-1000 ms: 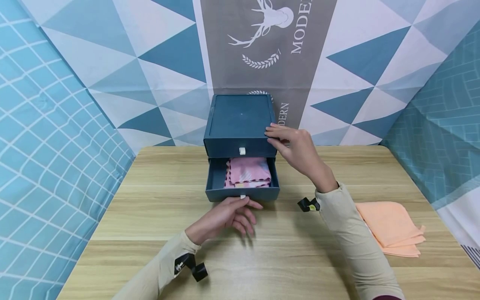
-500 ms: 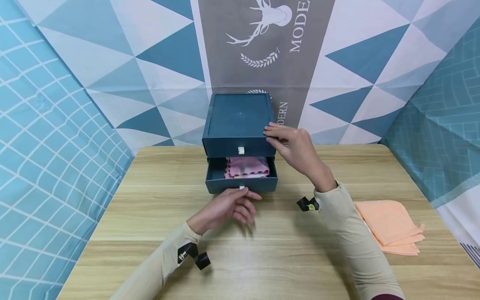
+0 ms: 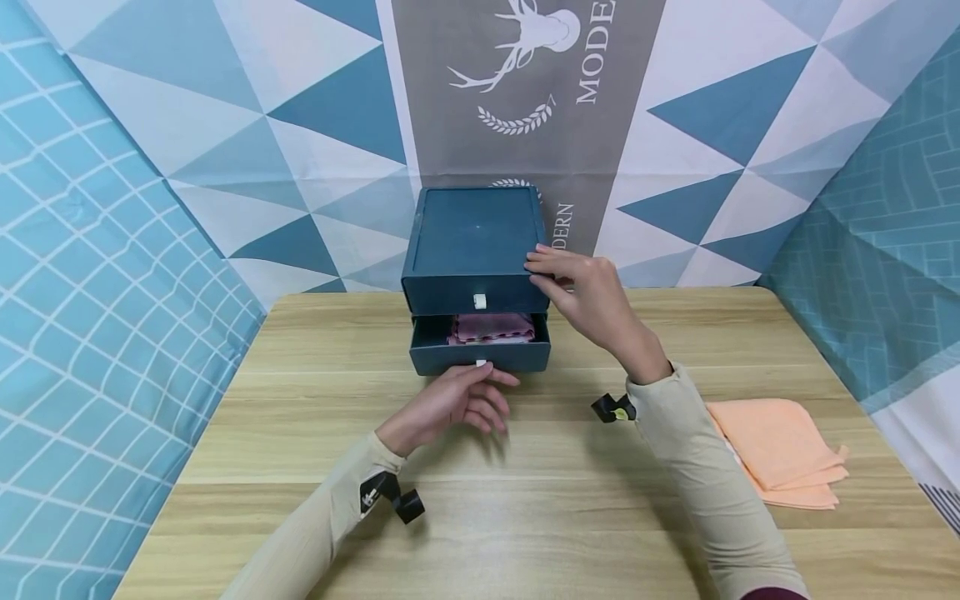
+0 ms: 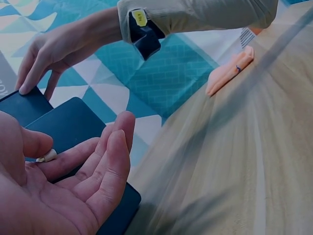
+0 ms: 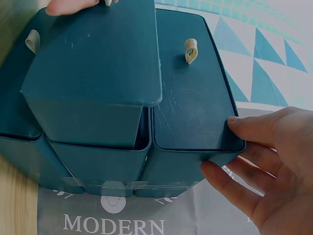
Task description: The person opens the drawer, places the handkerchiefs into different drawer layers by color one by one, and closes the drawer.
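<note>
**Left hand and right hand at a drawer unit**

The left pinches the white tab of a partly open drawer; the right grips the unit's upper right front corner. Pink cloth lies inside. The unit stands at the table's far edge, a peach cloth near the right edge.

A cabinet stands far on the table, one cloth in its extended drawer, another cloth nearer and right.
</note>
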Tool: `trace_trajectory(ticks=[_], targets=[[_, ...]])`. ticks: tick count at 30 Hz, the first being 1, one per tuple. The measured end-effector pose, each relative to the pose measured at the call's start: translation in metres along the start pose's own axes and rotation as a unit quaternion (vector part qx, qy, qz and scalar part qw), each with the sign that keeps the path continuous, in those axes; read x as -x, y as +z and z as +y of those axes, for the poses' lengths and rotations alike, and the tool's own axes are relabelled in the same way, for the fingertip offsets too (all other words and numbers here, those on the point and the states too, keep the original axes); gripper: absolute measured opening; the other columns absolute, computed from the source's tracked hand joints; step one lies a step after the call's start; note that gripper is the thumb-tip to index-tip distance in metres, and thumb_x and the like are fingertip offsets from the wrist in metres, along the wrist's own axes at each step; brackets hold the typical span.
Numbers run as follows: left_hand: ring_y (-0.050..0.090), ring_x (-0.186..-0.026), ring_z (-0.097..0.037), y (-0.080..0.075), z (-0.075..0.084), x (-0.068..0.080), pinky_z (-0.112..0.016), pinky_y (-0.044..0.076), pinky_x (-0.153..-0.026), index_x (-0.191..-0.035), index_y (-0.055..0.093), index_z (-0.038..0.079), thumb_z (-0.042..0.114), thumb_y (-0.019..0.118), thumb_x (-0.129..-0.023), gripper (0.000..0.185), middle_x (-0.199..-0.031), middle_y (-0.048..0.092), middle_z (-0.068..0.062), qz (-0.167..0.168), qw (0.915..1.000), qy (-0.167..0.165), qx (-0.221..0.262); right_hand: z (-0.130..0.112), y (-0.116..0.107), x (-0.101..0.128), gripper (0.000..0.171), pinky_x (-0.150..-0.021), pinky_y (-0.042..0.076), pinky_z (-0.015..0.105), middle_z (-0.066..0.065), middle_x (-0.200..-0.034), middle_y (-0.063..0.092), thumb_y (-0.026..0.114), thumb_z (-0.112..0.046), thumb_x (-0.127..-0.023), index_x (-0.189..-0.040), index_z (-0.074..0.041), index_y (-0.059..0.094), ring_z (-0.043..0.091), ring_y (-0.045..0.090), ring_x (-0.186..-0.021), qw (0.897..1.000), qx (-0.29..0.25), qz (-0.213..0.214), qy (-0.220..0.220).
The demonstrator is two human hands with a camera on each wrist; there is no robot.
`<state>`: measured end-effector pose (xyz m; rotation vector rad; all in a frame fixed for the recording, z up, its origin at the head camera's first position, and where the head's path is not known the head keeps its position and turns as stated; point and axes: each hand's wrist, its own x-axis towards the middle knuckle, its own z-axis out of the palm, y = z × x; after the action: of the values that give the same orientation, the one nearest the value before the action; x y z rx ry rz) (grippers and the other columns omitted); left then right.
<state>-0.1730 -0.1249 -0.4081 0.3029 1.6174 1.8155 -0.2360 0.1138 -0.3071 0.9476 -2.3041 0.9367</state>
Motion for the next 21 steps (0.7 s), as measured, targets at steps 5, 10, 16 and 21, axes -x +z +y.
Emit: trace_trajectory(ticks=[5, 10, 16, 21], targets=[[0.072, -0.081, -0.021, -0.003, 0.002, -0.005, -0.043, 0.059, -0.079, -0.139, 0.054, 0.000, 0.038, 0.034, -0.110, 0.052, -0.099, 0.070, -0.014, 0.008, 1.0000, -0.003, 0.001, 0.000, 0.000, 0.001, 0.024, -0.079, 0.059, 0.036, 0.011, -0.123, 0.069, 0.070, -0.008, -0.093, -0.116, -0.005, 0.074, 0.021, 0.060, -0.123, 1.000, 0.000, 0.001, 0.001], [0.072, -0.082, -0.022, -0.007, 0.004, -0.012, -0.043, 0.059, -0.080, -0.140, 0.052, -0.001, 0.039, 0.033, -0.110, 0.053, -0.100, 0.069, -0.014, 0.014, 0.9999, 0.002, -0.007, 0.000, 0.001, 0.001, 0.023, -0.079, 0.059, 0.037, 0.010, -0.122, 0.069, 0.070, -0.008, -0.094, -0.116, -0.005, 0.074, 0.021, 0.060, -0.124, 1.000, -0.002, 0.005, 0.008], [0.072, -0.083, -0.023, -0.015, 0.007, -0.023, -0.038, 0.059, -0.077, -0.140, 0.054, 0.005, 0.041, 0.033, -0.109, 0.052, -0.098, 0.070, -0.013, 0.022, 0.9997, 0.012, -0.004, 0.000, 0.003, 0.002, 0.022, -0.080, 0.059, 0.037, 0.010, -0.121, 0.070, 0.070, -0.008, -0.093, -0.115, -0.005, 0.075, 0.020, 0.059, -0.125, 1.000, -0.004, 0.012, 0.013], [0.073, -0.086, -0.026, -0.022, 0.009, -0.032, -0.041, 0.058, -0.079, -0.142, 0.053, 0.007, 0.042, 0.033, -0.109, 0.052, -0.100, 0.069, -0.014, 0.027, 0.9992, 0.029, 0.008, 0.000, 0.005, 0.002, 0.022, -0.081, 0.058, 0.036, 0.010, -0.122, 0.069, 0.070, -0.008, -0.093, -0.115, -0.005, 0.075, 0.020, 0.058, -0.126, 1.000, -0.009, 0.017, 0.015]])
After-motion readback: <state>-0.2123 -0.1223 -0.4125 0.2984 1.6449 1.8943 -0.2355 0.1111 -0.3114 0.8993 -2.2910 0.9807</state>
